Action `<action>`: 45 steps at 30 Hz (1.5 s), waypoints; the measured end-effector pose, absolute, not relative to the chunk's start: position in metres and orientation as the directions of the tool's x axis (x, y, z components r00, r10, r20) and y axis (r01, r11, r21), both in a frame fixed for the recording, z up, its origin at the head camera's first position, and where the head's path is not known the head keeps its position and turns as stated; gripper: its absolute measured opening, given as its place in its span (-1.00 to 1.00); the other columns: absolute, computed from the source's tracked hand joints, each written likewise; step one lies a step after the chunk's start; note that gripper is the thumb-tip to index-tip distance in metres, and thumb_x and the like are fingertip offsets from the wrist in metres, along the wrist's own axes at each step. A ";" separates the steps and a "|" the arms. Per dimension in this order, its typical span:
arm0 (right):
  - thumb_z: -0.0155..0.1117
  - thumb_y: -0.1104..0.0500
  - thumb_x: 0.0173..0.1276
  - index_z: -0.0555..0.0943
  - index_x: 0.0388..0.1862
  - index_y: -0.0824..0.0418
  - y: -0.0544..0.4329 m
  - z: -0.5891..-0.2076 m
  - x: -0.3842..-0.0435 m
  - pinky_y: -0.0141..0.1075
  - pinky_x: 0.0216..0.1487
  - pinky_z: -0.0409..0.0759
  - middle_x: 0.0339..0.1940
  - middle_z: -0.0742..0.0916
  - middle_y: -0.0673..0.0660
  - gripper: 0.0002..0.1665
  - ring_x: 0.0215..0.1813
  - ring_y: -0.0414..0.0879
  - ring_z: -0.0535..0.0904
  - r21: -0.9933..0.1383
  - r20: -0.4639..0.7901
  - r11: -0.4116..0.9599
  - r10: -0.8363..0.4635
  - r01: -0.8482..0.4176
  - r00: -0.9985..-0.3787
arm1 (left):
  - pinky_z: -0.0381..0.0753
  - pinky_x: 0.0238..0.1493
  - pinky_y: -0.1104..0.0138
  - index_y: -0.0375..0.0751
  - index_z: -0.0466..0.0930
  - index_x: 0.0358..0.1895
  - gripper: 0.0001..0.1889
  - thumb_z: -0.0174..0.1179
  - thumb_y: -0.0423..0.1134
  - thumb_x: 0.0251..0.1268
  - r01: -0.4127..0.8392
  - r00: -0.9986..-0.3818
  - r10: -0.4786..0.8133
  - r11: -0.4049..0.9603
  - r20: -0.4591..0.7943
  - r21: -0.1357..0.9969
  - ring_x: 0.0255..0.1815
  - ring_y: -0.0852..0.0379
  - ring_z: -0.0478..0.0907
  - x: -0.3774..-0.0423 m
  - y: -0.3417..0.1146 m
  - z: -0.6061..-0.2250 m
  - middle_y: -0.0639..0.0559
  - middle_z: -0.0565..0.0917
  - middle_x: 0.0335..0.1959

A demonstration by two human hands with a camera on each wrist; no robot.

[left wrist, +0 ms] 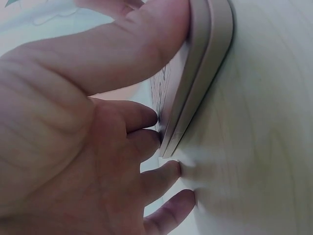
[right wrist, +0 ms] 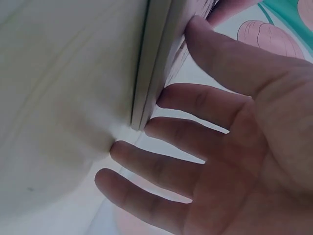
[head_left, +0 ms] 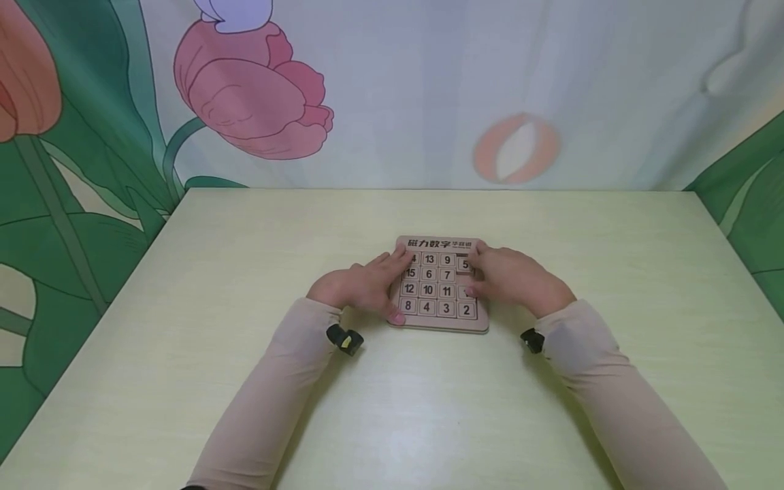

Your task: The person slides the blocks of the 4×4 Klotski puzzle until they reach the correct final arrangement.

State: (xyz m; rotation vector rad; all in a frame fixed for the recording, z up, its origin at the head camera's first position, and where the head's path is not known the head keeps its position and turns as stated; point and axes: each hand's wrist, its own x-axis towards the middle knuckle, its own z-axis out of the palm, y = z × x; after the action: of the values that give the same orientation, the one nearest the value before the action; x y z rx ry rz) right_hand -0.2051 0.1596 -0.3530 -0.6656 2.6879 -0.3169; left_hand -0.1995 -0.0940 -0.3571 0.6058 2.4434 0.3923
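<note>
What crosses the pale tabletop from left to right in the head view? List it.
Long beige left sleeve, bare left hand, flat tan rectangular board of numbered tiles, bare right hand, long beige right sleeve.

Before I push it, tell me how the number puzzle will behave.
The number puzzle looks stiff, judging by its straight, layered edge. Lying flat on the table, it would probably slide, not tip. Its 5 tile might shift, with space below.

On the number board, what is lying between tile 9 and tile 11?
Tile 7 lies between tile 9 and tile 11; the head view shows it.
</note>
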 end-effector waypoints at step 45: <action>0.22 0.29 0.48 0.46 0.38 0.15 0.138 -0.355 -0.187 -0.03 -0.33 0.61 0.17 0.53 0.45 -0.49 -0.21 0.15 0.56 -0.231 -0.228 0.868 -0.487 -0.439 -0.843 | -0.20 0.48 -0.24 -0.01 -0.30 0.67 0.21 0.46 0.04 0.16 0.313 -0.725 0.490 0.860 -0.483 0.403 0.64 -0.03 -0.35 -0.199 -0.094 -0.356 0.04 -0.35 0.65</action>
State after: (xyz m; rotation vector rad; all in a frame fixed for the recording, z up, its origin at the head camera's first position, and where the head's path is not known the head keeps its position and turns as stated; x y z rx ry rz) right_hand -0.1871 0.1379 -0.3550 -0.6997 2.7614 -0.2466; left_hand -0.1988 -0.0940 -0.3558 0.5821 2.4351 0.3933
